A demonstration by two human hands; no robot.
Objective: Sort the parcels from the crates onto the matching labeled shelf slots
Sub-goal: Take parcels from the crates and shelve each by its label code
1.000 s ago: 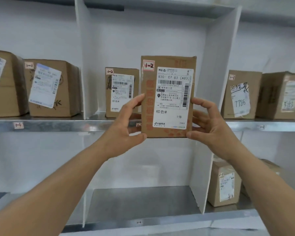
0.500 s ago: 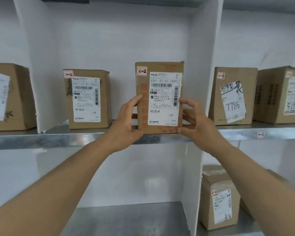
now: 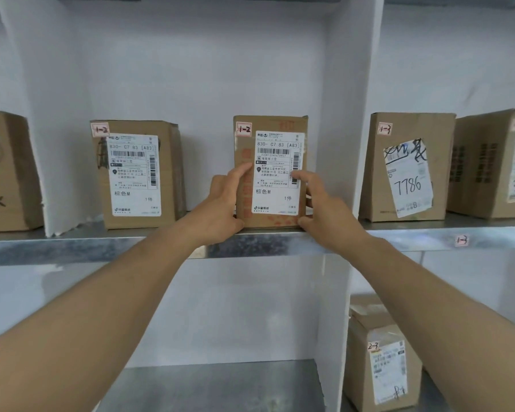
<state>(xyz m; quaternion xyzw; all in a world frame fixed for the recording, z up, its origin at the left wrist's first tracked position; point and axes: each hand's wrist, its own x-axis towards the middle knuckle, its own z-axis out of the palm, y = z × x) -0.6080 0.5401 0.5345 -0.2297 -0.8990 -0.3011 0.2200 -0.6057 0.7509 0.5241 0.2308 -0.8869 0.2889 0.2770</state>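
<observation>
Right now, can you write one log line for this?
step: shelving | left hand, right hand: holding 1-2 parcel | parcel: upright on shelf edge

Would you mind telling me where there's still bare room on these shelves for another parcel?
Bare shelf lies between the two 1-2 parcels, left and held; the lower bay left of the divider looks bare. Right of the divider it is crowded.

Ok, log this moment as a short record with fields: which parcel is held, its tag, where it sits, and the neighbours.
held parcel: box tagged 1-2, upright on the upper shelf
left hand: grips its left side
right hand: grips its right side
same bay: second 1-2 box, apart to the left
next bay right: 1-3 box
shelf edge tag: 1-3
</observation>
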